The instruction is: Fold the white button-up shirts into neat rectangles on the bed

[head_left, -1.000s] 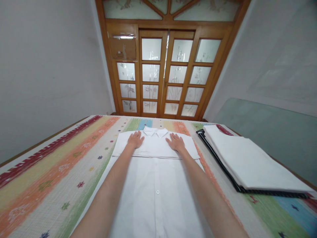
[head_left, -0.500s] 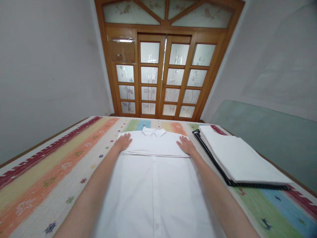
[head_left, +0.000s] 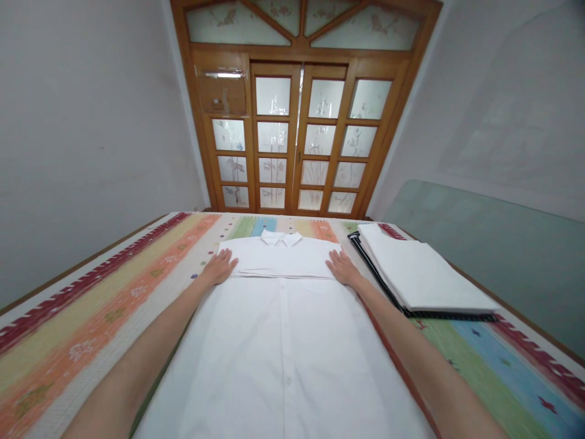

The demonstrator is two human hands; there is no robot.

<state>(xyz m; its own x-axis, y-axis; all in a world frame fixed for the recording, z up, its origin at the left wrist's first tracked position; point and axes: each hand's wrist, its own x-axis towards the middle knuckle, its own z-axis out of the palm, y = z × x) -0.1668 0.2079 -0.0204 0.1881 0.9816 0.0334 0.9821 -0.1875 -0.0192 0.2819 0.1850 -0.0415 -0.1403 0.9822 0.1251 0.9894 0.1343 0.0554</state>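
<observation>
A white button-up shirt (head_left: 256,341) lies flat in front of me, its collar at the far end and its button placket running toward me. Across its upper part the sleeves are folded over in a band just below the collar. My left hand (head_left: 220,267) rests flat, fingers spread, on the left end of that band. On the right end, my right hand (head_left: 342,267) lies the same way, palm down with fingers apart. Neither hand grips the cloth. The shirt's near end runs out of the picture.
To the right sits a stack of folded white cloth (head_left: 425,268) on a black striped piece (head_left: 452,316). A colourful striped cover (head_left: 91,323) spreads under everything. A pale green board (head_left: 493,225) stands along the right wall, and wooden glazed doors (head_left: 297,134) close off the far end.
Both hands have slid slightly toward the shirt's outer edges and stay flat. The camera view has shifted a little, so the stack appears further left and higher.
</observation>
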